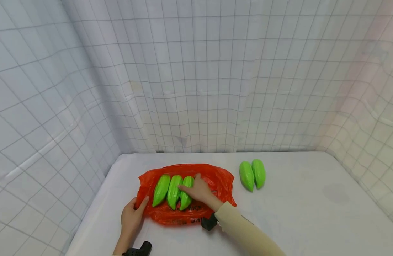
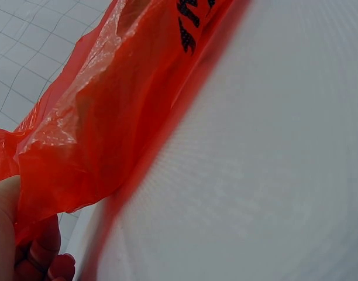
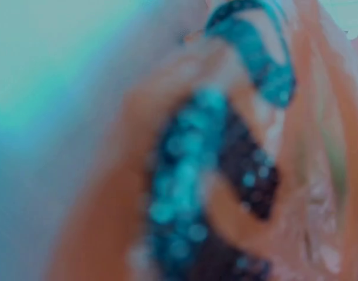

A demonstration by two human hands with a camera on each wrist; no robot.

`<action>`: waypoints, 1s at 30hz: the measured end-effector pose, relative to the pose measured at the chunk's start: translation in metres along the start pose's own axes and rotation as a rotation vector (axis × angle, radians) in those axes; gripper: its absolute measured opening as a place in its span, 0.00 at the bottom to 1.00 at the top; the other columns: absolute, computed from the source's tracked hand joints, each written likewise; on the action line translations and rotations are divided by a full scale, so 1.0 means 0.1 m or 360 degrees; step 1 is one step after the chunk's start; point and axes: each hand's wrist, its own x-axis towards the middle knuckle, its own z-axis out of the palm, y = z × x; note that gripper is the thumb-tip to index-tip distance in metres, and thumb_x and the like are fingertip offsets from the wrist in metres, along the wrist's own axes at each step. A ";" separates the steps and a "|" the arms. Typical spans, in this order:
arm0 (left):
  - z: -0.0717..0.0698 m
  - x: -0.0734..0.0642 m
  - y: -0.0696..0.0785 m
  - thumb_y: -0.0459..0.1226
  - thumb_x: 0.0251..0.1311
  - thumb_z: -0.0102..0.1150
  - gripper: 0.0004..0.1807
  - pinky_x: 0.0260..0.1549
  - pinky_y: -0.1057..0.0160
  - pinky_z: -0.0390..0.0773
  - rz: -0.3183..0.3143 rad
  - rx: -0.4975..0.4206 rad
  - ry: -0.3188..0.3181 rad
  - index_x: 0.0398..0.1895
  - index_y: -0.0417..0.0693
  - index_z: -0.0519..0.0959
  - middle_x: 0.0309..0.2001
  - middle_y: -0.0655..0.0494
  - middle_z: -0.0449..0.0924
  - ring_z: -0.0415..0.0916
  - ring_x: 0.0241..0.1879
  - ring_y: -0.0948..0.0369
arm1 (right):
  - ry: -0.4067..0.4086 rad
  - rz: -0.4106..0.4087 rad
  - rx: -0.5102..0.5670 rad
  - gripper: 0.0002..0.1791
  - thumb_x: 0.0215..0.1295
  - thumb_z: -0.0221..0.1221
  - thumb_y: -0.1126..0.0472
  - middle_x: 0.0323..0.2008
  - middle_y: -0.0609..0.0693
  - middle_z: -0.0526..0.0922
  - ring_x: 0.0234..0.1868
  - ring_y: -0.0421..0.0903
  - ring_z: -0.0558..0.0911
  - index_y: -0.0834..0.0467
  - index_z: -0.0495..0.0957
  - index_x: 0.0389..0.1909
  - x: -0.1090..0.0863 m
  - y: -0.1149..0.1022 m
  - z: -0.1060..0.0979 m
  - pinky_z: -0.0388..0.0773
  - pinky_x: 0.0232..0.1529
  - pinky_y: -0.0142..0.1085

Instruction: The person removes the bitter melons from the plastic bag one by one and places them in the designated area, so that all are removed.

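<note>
A red plastic bag [image 1: 223, 179] with dark print lies spread on the table. Three bright green, ridged, pointed fruits lie side by side on it: a left one [image 1: 161, 190], a middle one [image 1: 173, 193] and a right one [image 1: 185, 199]. My right hand [image 1: 202, 192] reaches over the bag and grips the right fruit, thumb on its left side and fingers on its right. At the bag's left edge, my left hand [image 1: 131, 217] pinches the plastic between thumb and fingers. The left wrist view shows that raised red edge [image 2: 109, 129] close up. Blurred red plastic [image 3: 185, 257] fills much of the right wrist view.
Two more green fruits [image 1: 246, 176] lie together on the white table [image 1: 305, 199], right of the bag. White gridded curtains [image 1: 196, 89] hang behind the table and along both sides.
</note>
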 end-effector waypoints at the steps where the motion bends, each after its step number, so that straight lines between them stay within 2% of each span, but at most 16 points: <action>1: 0.00 0.00 0.00 0.52 0.62 0.57 0.24 0.23 0.64 0.64 -0.0004 -0.0002 0.0007 0.39 0.37 0.79 0.21 0.55 0.72 0.65 0.24 0.59 | 0.0004 -0.0005 0.0007 0.50 0.55 0.62 0.36 0.37 0.60 0.77 0.36 0.51 0.78 0.73 0.57 0.60 0.00 0.00 0.00 0.77 0.38 0.46; 4: 0.00 0.01 0.00 0.52 0.63 0.57 0.24 0.24 0.64 0.64 0.0004 0.0002 0.0013 0.40 0.37 0.79 0.21 0.54 0.72 0.65 0.25 0.59 | 0.0014 -0.0021 0.0027 0.47 0.54 0.63 0.37 0.33 0.58 0.76 0.32 0.49 0.77 0.72 0.58 0.57 0.01 -0.01 -0.01 0.77 0.35 0.44; 12: -0.01 0.02 0.00 0.54 0.62 0.56 0.26 0.24 0.64 0.64 0.0020 0.0001 -0.0009 0.41 0.37 0.79 0.22 0.54 0.73 0.65 0.25 0.59 | 0.0027 -0.0048 0.0038 0.42 0.55 0.63 0.38 0.31 0.55 0.76 0.30 0.47 0.76 0.69 0.61 0.53 0.02 0.01 -0.01 0.76 0.33 0.42; 22: -0.01 0.01 0.01 0.54 0.62 0.56 0.26 0.25 0.64 0.64 -0.0023 0.0005 -0.0021 0.42 0.36 0.79 0.22 0.54 0.74 0.66 0.26 0.58 | 0.0031 -0.0059 0.0032 0.41 0.55 0.63 0.38 0.31 0.56 0.76 0.31 0.48 0.76 0.68 0.62 0.52 0.02 0.03 -0.01 0.76 0.32 0.43; 30: -0.01 0.01 0.01 0.54 0.63 0.56 0.26 0.24 0.64 0.64 -0.0019 0.0007 -0.0029 0.42 0.36 0.78 0.22 0.54 0.73 0.66 0.26 0.57 | 0.0058 -0.0048 0.0056 0.39 0.53 0.65 0.38 0.30 0.55 0.74 0.30 0.48 0.75 0.66 0.63 0.48 0.02 0.03 -0.01 0.74 0.31 0.43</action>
